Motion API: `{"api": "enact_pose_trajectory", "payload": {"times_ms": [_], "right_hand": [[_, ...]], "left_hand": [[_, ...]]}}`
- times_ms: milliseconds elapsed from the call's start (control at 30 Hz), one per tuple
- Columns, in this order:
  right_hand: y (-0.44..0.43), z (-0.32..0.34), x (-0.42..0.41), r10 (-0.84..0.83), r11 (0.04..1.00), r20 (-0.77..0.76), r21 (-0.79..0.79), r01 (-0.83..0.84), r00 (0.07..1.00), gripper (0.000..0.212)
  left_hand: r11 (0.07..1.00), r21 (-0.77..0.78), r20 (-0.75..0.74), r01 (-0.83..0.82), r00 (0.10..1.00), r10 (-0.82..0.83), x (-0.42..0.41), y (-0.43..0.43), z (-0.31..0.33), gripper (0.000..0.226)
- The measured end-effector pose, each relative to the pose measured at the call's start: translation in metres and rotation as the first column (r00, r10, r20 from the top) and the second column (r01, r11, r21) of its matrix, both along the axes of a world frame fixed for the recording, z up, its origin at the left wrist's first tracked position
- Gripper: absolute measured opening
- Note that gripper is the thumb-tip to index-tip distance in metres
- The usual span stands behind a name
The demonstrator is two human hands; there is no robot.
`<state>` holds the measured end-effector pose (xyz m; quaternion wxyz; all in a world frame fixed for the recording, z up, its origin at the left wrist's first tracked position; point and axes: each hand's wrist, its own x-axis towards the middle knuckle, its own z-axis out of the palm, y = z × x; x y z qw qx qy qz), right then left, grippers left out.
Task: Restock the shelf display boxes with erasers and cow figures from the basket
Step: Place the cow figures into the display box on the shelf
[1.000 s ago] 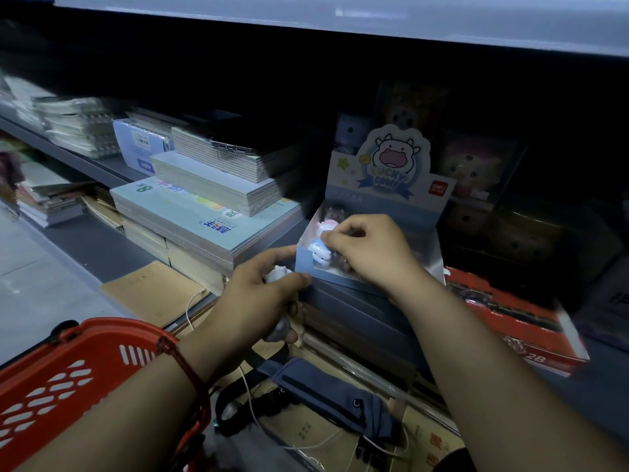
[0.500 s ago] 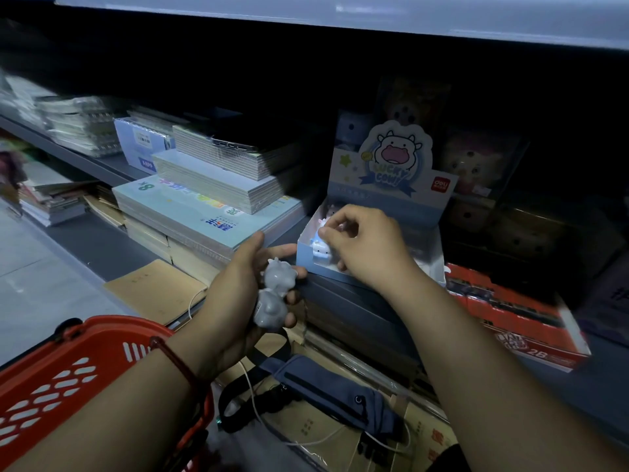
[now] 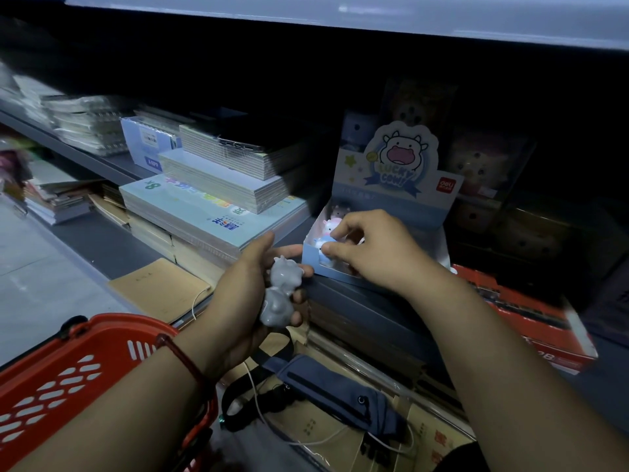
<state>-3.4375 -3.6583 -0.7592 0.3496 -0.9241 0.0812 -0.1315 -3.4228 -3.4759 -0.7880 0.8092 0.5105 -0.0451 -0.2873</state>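
A pale blue "Lucky Cow" display box (image 3: 394,185) stands on stacked boxes on the shelf. Small cow figures sit inside it, a pink one (image 3: 331,226) behind a pale blue one (image 3: 323,249). My right hand (image 3: 371,248) is in the box's front left corner, with its fingertips pinched on the pale blue cow figure. My left hand (image 3: 253,294) hovers just left of the box, palm up, holding two grey cow figures (image 3: 280,294), one above the other. The red basket (image 3: 64,379) hangs at my left forearm; its contents are hidden.
Stacks of notebooks (image 3: 218,199) fill the shelf left of the box. A red carton (image 3: 531,318) lies to the right. A dark blue pouch (image 3: 340,393) with a white cable lies on brown envelopes below. An upper shelf edge (image 3: 340,15) overhangs.
My left hand has turned palm up and drifted right, showing the two grey cows. My right hand has stayed in the box, fingers working on the blue cow.
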Motion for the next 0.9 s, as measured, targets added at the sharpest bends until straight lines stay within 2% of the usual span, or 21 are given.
{"api": "enact_pose_trajectory", "payload": {"times_ms": [100, 200, 300, 367, 433, 533, 667, 767, 900], "right_hand": [[0.002, 0.001, -0.002, -0.017, 0.991, -0.003, -0.133, 0.016, 1.000, 0.021], [0.010, 0.000, -0.007, 0.014, 0.974, 0.140, -0.224, 0.018, 0.990, 0.024], [0.021, 0.008, -0.012, 0.196, 0.978, 0.213, -0.117, -0.174, 0.957, 0.013], [0.027, 0.011, -0.016, 0.314, 0.949, 0.145, -0.077, -0.305, 0.938, 0.014], [0.030, 0.009, -0.019, 0.366, 0.930, 0.049, -0.060, -0.363, 0.929, 0.019], [0.032, 0.008, -0.021, 0.391, 0.920, -0.008, -0.014, -0.391, 0.920, 0.024], [0.033, 0.015, -0.023, 0.413, 0.910, 0.016, 0.027, -0.414, 0.910, 0.023], [0.034, 0.014, -0.024, 0.395, 0.908, 0.022, 0.140, -0.394, 0.918, 0.023], [0.037, 0.010, -0.018, 0.266, 0.913, 0.149, 0.277, -0.299, 0.952, 0.030]], "left_hand": [[1.000, -0.010, 0.009, -0.003, 1.000, 0.003, -0.001, 0.001, 0.000, 0.061], [1.000, 0.016, 0.064, -0.016, 0.998, 0.015, -0.001, 0.004, 0.000, 0.060], [1.000, 0.024, 0.139, -0.009, 0.990, 0.005, 0.002, 0.006, -0.002, 0.067], [1.000, 0.027, 0.152, -0.001, 0.988, -0.003, 0.004, 0.007, -0.003, 0.070], [1.000, 0.014, 0.145, 0.001, 0.989, -0.003, 0.004, 0.008, -0.001, 0.068], [1.000, 0.021, 0.167, -0.001, 0.986, -0.002, 0.002, 0.008, 0.003, 0.062], [1.000, -0.006, 0.197, 0.011, 0.980, -0.009, 0.005, 0.011, 0.002, 0.065], [0.998, -0.053, 0.178, 0.018, 0.984, -0.009, 0.006, 0.011, 0.003, 0.059], [0.998, -0.069, 0.171, 0.013, 0.985, -0.001, 0.003, 0.008, 0.006, 0.041]]}}
